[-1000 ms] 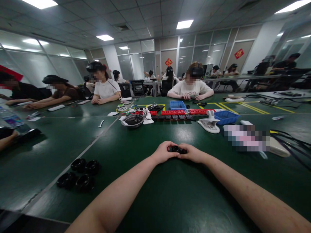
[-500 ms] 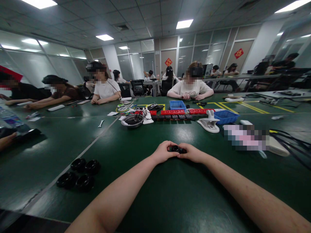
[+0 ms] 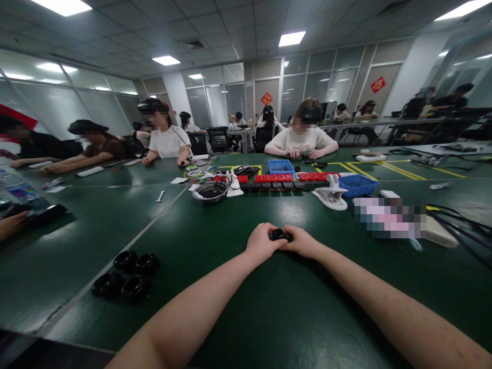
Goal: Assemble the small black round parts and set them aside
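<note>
Both of my hands meet at the middle of the green table [image 3: 238,312], around a small round black part [image 3: 277,234]. My left hand [image 3: 264,243] is closed on its left side, thumb at the near edge and fingers behind. From the right, my right hand [image 3: 302,242] grips the same part or a second black piece pressed against it; I cannot tell which. The fingers cover much of it. To the left on the table sit several glossy black rings [image 3: 136,288] with open centres, grouped close together and apart from my hands.
Beyond my hands stand a metal bowl [image 3: 210,192], red power strips [image 3: 273,178], a white clamp [image 3: 332,197] and blue trays [image 3: 355,185]. A wrench [image 3: 160,196] lies left. Black cables [image 3: 461,225] run at the right. Co-workers [image 3: 302,136] sit across the table.
My hands have turned the black part slightly and drawn closer together around it. A co-worker at the far left has moved one hand outward. The black rings have stayed in place on the table.
</note>
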The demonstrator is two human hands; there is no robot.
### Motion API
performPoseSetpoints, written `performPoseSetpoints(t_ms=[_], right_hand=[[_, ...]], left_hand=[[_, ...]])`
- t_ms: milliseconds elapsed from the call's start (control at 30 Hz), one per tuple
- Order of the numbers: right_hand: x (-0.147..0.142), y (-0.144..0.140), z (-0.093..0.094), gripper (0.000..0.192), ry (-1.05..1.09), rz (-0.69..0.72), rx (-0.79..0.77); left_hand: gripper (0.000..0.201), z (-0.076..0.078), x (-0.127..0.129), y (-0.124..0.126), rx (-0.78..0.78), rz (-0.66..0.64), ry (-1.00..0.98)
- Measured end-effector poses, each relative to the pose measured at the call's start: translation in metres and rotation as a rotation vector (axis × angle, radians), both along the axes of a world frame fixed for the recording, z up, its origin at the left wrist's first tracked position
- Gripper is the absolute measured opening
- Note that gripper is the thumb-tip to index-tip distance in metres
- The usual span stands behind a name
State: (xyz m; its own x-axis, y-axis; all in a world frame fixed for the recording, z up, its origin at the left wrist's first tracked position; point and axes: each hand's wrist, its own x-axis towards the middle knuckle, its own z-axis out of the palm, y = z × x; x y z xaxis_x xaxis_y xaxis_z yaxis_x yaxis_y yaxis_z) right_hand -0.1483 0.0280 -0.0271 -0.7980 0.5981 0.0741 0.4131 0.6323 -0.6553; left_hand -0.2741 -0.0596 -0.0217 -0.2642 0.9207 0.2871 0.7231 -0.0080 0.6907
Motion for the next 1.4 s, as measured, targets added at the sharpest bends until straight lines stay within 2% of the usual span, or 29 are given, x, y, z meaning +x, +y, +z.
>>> performPoseSetpoints(t_ms=[133,267,333,433,500,567,633,733,1167,1400], right_hand=[[-0.009,-0.011,-0.004,0.017,-0.072,-0.188,0.258],[-0.011,-0.017,-0.005,0.016,-0.089,-0.208,0.368],[-0.008,-0.015,-0.003,0.026,-0.044,-0.155,0.341],[-0.001,-0.008,0.002,0.039,0.035,0.043,0.218],[0.004,-0.002,0.006,0.037,0.043,0.175,0.083],[0.008,0.002,0.009,0.032,0.043,0.241,-0.042],[0.009,0.003,0.011,0.030,0.056,0.256,-0.115],[0.009,0.003,0.013,0.027,0.054,0.255,-0.143],[0.010,0.006,0.014,0.020,0.042,0.285,-0.157],[0.008,0.007,0.008,0.022,0.023,0.212,-0.118]], left_hand=[[0.035,-0.001,0.005,0.001,0.014,0.110,0.040],[0.033,0.001,0.000,0.001,0.036,0.062,0.038],[0.033,0.003,-0.005,0.000,0.036,-0.025,0.027],[0.035,0.005,-0.013,-0.001,0.011,-0.183,0.010],[0.038,0.007,-0.017,-0.002,-0.014,-0.250,-0.002],[0.041,0.007,-0.020,-0.002,-0.028,-0.277,-0.007],[0.043,0.007,-0.021,-0.001,-0.034,-0.291,-0.007],[0.042,0.006,-0.021,0.000,-0.026,-0.306,-0.010],[0.040,0.003,-0.022,0.002,-0.021,-0.312,-0.032],[0.043,0.003,-0.019,0.002,-0.015,-0.269,-0.046]])
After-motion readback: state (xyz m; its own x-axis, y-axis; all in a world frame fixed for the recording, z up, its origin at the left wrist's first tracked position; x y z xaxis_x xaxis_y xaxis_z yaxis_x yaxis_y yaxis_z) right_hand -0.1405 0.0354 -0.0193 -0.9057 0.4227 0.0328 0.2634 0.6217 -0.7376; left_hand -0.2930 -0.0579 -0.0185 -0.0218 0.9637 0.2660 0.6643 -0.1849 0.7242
